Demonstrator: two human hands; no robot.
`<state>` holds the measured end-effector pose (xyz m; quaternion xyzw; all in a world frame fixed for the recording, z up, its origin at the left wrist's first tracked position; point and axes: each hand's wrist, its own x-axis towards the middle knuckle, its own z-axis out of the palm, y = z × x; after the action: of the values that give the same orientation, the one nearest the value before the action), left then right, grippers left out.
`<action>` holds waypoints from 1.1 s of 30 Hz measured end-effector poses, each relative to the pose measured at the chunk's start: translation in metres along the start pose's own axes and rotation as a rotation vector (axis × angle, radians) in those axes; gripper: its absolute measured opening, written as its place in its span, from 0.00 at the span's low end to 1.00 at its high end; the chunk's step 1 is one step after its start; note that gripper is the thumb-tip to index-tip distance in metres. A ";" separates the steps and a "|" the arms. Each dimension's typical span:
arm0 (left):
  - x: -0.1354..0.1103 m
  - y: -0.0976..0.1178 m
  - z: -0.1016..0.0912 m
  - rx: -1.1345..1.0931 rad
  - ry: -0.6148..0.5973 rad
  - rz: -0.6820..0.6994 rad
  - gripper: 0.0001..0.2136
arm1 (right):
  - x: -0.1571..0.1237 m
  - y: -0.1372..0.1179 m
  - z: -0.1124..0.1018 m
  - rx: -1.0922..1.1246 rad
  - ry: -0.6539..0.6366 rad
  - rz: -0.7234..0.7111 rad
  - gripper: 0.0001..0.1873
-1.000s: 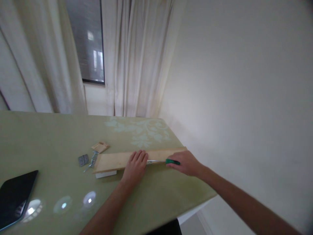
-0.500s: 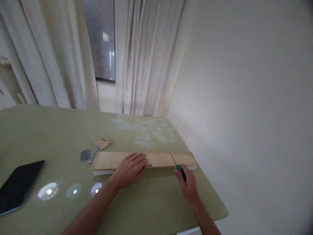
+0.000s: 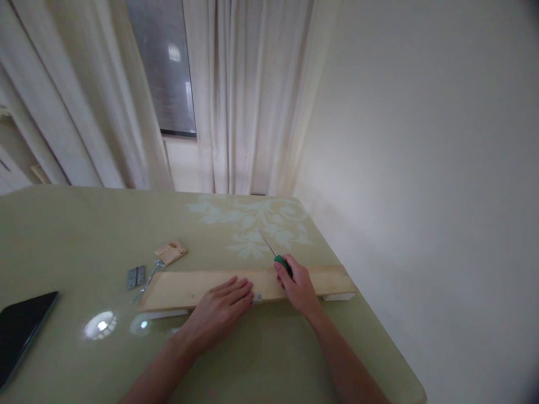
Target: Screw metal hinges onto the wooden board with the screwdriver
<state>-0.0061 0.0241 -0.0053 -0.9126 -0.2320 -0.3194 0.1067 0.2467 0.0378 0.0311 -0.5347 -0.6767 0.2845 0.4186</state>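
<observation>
My left hand [image 3: 225,306] lies flat on a long light wooden board [image 3: 177,285], fingers stretched out and pointing right. Just past its fingertips, a small metal hinge plate [image 3: 257,298] sits at the board's near edge. My right hand [image 3: 298,283] is wrapped round the green handle of a screwdriver [image 3: 283,264], above the right half of the board. The thin shaft points up and to the left, its tip over the far side, apart from the plate. White blocks [image 3: 339,297] show under both ends of the board.
Left of the board lie a grey hinge [image 3: 136,277], a few thin metal pieces [image 3: 158,265] and a small wooden piece [image 3: 170,252]. A black tablet [image 3: 25,331] rests at the far left. The green table [image 3: 84,235] meets a white wall [image 3: 421,196] on the right.
My right hand has moved left and away from me with the screwdriver, from beside the board to above it. My left hand stays on the board. The view has shifted slightly.
</observation>
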 end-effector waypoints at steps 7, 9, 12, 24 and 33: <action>0.003 0.000 -0.007 0.000 0.024 0.008 0.14 | 0.002 0.008 -0.003 0.386 0.033 0.062 0.22; 0.005 0.002 -0.008 -0.005 0.043 -0.025 0.12 | 0.002 0.010 -0.005 0.522 0.110 0.053 0.22; 0.007 0.005 -0.010 -0.005 0.036 -0.075 0.11 | 0.002 0.009 -0.007 0.499 0.121 0.022 0.20; 0.010 0.009 -0.003 0.021 0.085 -0.072 0.10 | 0.004 0.010 -0.012 0.453 0.148 0.012 0.20; 0.009 0.009 -0.002 0.018 0.109 -0.076 0.08 | 0.004 0.010 -0.012 0.458 0.085 0.089 0.25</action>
<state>0.0033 0.0185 0.0011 -0.8835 -0.2631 -0.3701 0.1151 0.2619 0.0433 0.0295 -0.4666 -0.5519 0.4261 0.5442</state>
